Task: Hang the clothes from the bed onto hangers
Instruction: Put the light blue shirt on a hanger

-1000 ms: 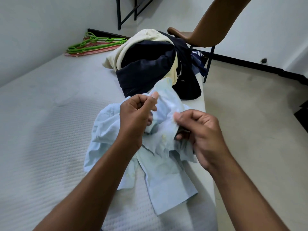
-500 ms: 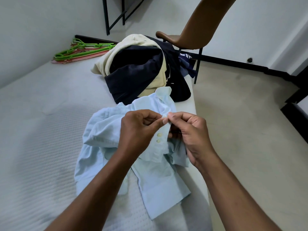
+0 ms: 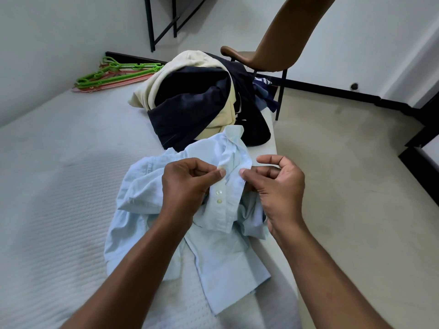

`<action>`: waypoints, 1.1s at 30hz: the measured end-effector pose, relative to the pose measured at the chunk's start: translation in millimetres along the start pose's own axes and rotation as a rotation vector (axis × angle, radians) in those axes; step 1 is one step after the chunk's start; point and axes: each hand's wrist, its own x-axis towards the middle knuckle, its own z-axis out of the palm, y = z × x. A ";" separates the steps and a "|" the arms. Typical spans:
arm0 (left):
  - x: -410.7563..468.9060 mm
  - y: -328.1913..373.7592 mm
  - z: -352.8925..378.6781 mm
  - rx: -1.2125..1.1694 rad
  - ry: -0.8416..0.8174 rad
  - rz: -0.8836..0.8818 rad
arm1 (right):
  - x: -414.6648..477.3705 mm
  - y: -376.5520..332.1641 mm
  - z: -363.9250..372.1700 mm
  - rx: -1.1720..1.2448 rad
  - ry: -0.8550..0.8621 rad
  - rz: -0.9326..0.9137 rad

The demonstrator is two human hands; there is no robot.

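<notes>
A crumpled light blue shirt (image 3: 213,252) lies on the white bed (image 3: 54,191) near its right edge. My left hand (image 3: 187,184) pinches the button strip near the collar, just above two white buttons. My right hand (image 3: 275,186) pinches the facing edge of the shirt front with thumb and fingertip, its forefinger raised. Behind the shirt sits a pile of dark navy and cream clothes (image 3: 197,103). Green and pink hangers (image 3: 116,74) lie stacked at the bed's far left corner by the wall.
A brown chair (image 3: 273,48) on black legs stands at the bed's far right corner, with blue cloth beneath it. Black metal frame legs (image 3: 164,22) stand by the back wall. Beige floor lies right of the bed, with a black skirting.
The shirt front has been lowered from in front of me. My hands, close together half a second ago, have drawn slightly apart, each pinching one edge of the shirt opening.
</notes>
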 end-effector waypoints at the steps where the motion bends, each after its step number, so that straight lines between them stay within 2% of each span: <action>1: -1.2 1.1 1.0 0.009 -0.020 0.018 | -2.6 -0.3 1.5 -0.064 -0.008 -0.062; 4: -2.9 6.1 0.8 0.005 -0.091 0.041 | -8.3 0.4 6.0 -0.123 -0.051 -0.180; 8: -2.7 11.7 -3.2 0.048 -0.193 0.055 | -8.1 2.8 3.9 -0.146 -0.088 -0.211; 17: 1.0 13.3 -6.7 0.091 -0.171 0.050 | -3.1 2.9 4.3 0.047 -0.168 -0.038; 27: 5.2 7.4 -11.7 0.027 -0.177 -0.049 | -2.9 4.3 3.0 0.045 -0.233 -0.118; 33: 6.1 7.4 -13.5 -0.017 -0.183 -0.077 | -0.3 5.0 1.6 0.184 -0.271 0.021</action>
